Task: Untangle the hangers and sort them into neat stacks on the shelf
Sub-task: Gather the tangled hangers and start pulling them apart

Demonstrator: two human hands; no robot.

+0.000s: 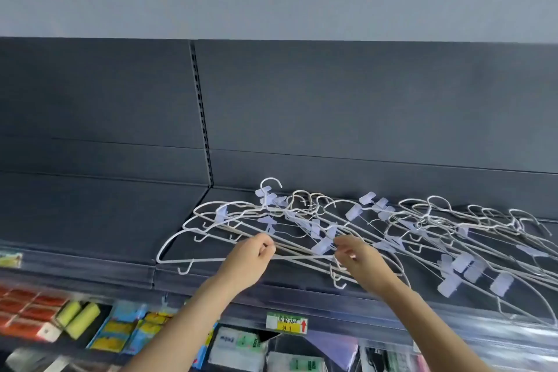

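Note:
A tangle of white wire hangers [305,220] with pale lilac clips lies on the dark grey top shelf [99,214], spreading from the middle to the right edge. My left hand [247,260] pinches the thin bottom bars of the hangers at the heap's left part. My right hand [359,260] grips hanger wires just to the right, next to a lilac clip [323,246]. A further spread of clip hangers [471,251] trails off to the right, overhanging the shelf front.
The shelf's left half is bare grey metal, with a slotted upright [201,118] in the back panel. Below the shelf edge hang packaged goods: red packs [27,311], yellow-green rolls [78,317], blue-yellow packets [120,329]. A yellow price tag [287,324] sits on the shelf rail.

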